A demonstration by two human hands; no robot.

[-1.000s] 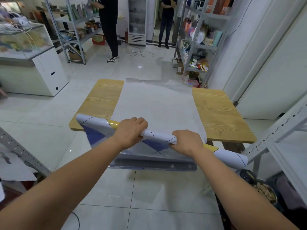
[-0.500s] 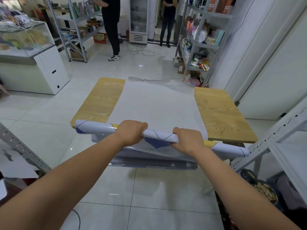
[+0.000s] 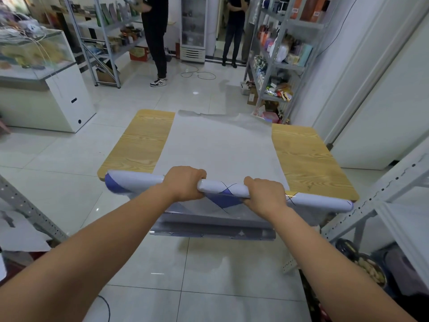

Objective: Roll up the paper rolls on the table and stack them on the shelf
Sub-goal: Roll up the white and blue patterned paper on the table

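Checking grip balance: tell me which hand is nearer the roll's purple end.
Left. The left hand grips the roll nearer its purple end; the right hand grips farther right.

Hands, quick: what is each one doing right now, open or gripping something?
Left hand: closed, gripping the paper roll left of its middle.
Right hand: closed, gripping the same paper roll right of its middle.
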